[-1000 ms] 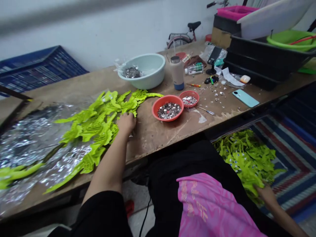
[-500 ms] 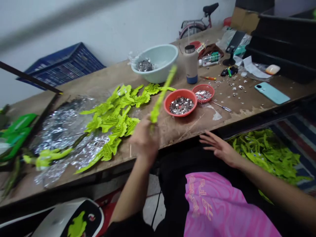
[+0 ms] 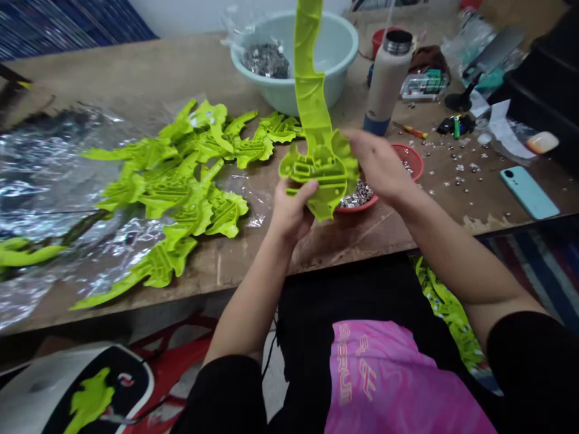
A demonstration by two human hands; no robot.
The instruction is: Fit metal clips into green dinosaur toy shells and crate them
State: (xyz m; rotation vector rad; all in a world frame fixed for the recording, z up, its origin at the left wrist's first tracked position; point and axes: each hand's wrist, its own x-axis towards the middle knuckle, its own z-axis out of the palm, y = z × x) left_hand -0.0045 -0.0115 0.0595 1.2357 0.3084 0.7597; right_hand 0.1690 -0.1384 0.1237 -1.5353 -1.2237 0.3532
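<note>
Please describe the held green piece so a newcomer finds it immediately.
On the brown table, find the pale blue basin. A green piece, held in the left hand, partly hides it. Its green neighbours lie on the table; this one is raised.

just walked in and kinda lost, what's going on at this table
One lime-green piece is being held up over the table, ribbed side showing. The person's left hand grips its lower left; the right hand is at its right side, fingertips partly hidden. More lime-green pieces lie to the left. A red bowl of small metal bits sits partly hidden behind the held piece.
</note>
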